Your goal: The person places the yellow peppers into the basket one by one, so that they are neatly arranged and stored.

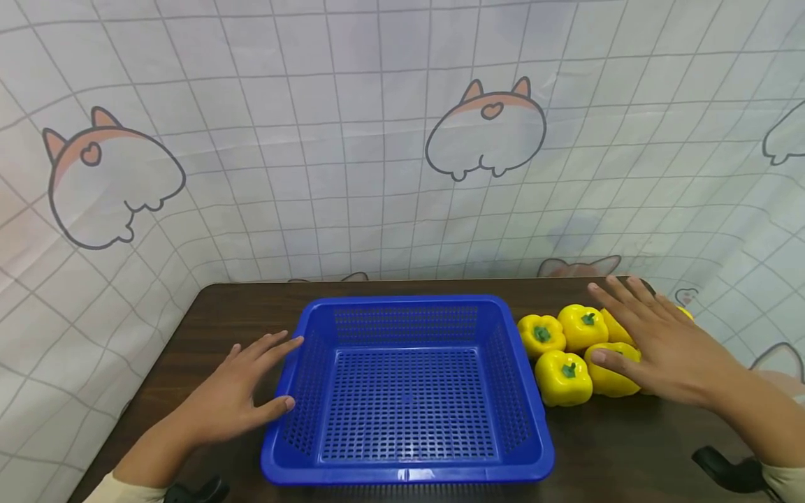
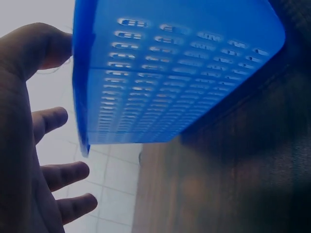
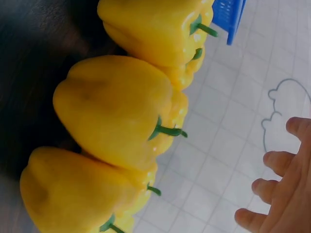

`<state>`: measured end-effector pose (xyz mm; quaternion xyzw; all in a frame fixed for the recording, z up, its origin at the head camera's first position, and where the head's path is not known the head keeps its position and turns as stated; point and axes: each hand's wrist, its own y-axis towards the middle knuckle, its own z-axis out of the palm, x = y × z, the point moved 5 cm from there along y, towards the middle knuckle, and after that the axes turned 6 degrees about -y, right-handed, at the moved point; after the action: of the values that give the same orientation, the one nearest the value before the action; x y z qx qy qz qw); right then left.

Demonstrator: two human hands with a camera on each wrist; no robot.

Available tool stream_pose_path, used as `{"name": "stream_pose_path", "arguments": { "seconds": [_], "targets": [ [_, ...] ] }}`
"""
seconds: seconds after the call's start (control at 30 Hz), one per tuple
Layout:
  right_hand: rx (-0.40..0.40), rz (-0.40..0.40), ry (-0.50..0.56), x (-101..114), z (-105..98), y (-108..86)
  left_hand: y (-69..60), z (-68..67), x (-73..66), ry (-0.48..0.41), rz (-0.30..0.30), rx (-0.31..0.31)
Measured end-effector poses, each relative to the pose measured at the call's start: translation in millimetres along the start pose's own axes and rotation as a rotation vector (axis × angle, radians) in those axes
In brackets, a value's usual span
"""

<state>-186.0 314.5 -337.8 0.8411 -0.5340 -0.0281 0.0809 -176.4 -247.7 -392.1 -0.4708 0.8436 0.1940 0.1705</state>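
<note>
Presently, the left hand (image 1: 242, 391), grip released, is hovering beside the blue basket (image 1: 409, 475) standing mid-way along the worktop (image 1: 220, 321); the right hand (image 1: 669, 353), likewise released, is hovering over yellow peppers (image 1: 564, 381) lying toward the far right corner.

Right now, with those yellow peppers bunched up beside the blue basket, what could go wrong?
The yellow peppers are packed close together, so lifting one might nudge or roll its neighbours. In the head view, the right hand covers part of the group, so a hidden pepper could get knocked. The left hand is at the blue basket but isn't gripping it, so a bump might slide the basket.
</note>
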Motion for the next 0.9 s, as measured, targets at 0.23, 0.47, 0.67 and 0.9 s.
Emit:
{"name": "stream_pose_path", "arguments": {
  "seconds": [0.23, 0.47, 0.67, 0.9],
  "targets": [
    [-0.024, 0.024, 0.05, -9.8, 2.0, -7.4, -7.8, 7.8, 6.7, -0.113, 0.005, -0.003],
    [-0.048, 0.027, 0.112, -18.5, 3.4, -14.0, -11.5, 13.5, 11.5, -0.2, -0.007, -0.005],
    [-0.049, 0.033, 0.144, -26.8, 4.1, -19.3, -12.9, 17.2, 14.4, -0.327, -0.015, 0.009],
    [-0.036, 0.08, 0.188, -40.3, 5.2, -26.9, -12.8, 19.0, 16.1, -0.342, -0.024, 0.011]
  ]
}}
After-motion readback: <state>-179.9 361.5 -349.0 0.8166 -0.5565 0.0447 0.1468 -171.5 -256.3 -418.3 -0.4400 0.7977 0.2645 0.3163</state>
